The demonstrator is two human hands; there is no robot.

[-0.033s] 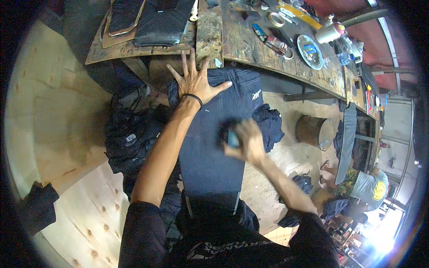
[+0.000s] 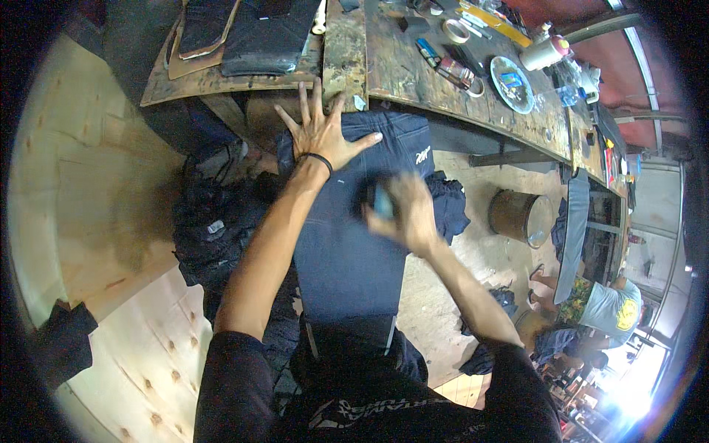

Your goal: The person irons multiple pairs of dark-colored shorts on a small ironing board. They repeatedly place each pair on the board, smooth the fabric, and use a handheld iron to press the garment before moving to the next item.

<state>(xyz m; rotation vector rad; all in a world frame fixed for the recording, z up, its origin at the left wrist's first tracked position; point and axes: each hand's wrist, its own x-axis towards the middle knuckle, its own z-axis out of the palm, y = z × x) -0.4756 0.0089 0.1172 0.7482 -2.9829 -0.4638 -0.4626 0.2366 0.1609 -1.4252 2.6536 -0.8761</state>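
Dark navy jeans [image 2: 347,273] lie stretched flat before me, running from the bench edge toward my body. My left hand [image 2: 323,140] presses flat on their far end with fingers spread; a black band circles its wrist. My right hand [image 2: 406,214] is closed round a blurred dark block with a blue side [image 2: 380,203], held against the middle of the cloth near its right edge. Motion smear hides the block's exact kind. Pale lettering [image 2: 422,155] shows on the jeans at the upper right.
Dark garments are heaped left [image 2: 214,221] and right [image 2: 447,207] of the jeans. Ahead stands a stained wooden bench [image 2: 406,74] with a plate [image 2: 511,92], tape roll [image 2: 456,30] and thread cone [image 2: 545,53]. A round drum [image 2: 519,216] and a crouching person [image 2: 609,310] are at right.
My right hand and the block have slid slightly farther up the cloth, away from my body. The left hand stays pressed in nearly the same place.
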